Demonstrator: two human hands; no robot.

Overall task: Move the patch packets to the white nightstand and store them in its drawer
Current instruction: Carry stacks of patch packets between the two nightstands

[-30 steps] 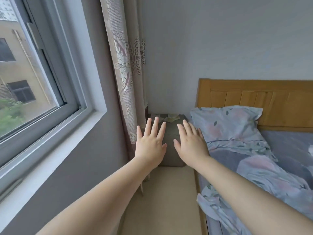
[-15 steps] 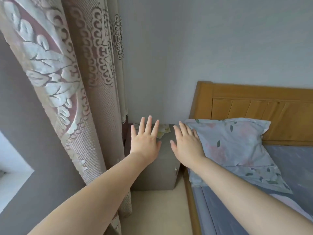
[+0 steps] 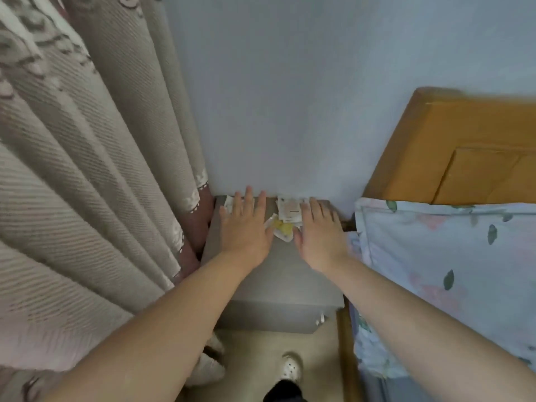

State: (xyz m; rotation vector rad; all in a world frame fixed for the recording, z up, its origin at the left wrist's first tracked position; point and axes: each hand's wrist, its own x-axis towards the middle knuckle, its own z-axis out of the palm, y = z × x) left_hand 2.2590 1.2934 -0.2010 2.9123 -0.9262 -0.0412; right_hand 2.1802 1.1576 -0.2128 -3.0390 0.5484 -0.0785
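Several patch packets, white with some yellow, lie on top of a grey nightstand against the wall. Another packet shows at the far left of the top, partly under my fingers. My left hand hovers flat over the left part of the top, fingers straight. My right hand is spread flat over the right part, its fingers at the edge of the packets. Neither hand grips anything. The white nightstand is not in view.
A patterned curtain hangs close on the left, touching the nightstand's side. A wooden headboard and a floral pillow lie to the right. The nightstand's front has a small handle. My shoe stands on the beige floor.
I have stepped closer and now look down on the nightstand. Both hands have moved forward over its top, next to the packets.
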